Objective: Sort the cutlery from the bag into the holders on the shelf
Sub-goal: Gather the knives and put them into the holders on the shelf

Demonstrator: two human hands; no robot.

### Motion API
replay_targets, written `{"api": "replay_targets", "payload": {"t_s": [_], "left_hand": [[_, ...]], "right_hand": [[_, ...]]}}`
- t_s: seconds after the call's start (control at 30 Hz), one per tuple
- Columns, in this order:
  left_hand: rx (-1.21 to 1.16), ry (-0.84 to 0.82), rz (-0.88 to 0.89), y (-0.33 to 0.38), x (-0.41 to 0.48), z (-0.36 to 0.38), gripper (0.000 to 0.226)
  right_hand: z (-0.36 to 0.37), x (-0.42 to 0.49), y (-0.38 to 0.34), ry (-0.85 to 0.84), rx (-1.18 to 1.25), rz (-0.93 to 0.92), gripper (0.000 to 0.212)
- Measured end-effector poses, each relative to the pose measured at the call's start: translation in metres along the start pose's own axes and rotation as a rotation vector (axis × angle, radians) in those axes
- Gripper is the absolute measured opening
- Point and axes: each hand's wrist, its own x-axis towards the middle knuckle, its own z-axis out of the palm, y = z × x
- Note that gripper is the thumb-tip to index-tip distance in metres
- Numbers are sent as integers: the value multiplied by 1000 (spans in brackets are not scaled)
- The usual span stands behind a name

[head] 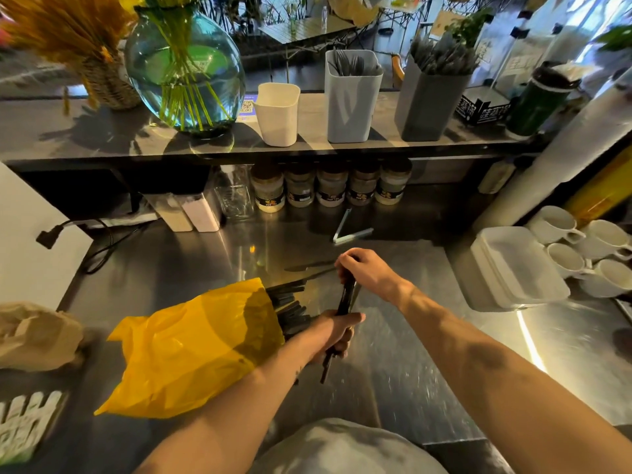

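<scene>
bag: yellow plastic bag (191, 347), crinkly and thin, lies on its side on the steel counter (410, 354), so the cutlery (289, 302) pokes out of its mouth right by the hands.
left hand: left hand (337, 331) has its fingers curled round a bundle (346, 299) of slim matte black handles, I'd guess to gather one kind.
right hand: right hand (364, 271) has its fingers closed over the bundle's top end, probably squaring it up.
holders: white cup (277, 114), pale grey tub (352, 104) and dark grey tub (431, 104), all smooth plastic, sit up on the shelf (102, 138). Both grey ones are already stocked.
</scene>
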Motion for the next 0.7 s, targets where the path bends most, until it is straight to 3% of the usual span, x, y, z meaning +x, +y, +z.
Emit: {"api": "replay_targets", "payload": {"t_s": [0.2,0.33,0.4,0.57,0.7], "left_hand": [[-36,43,-18,4,-4,-1,29],[-130,157,79,17,-7,-2,30],[-171,221,145,30,-6,-5,30],[-249,257,282,51,3,-15,58],[-482,321,296,69,6,-18,47]], "right_hand": [[1,-6,5,-12,68,20,37],[9,-9,12,160,467,46,36],[20,-12,28,225,660,123,47],[38,-31,59,156,865,314,58],[52,-40,64,170,1000,404,64]]}}
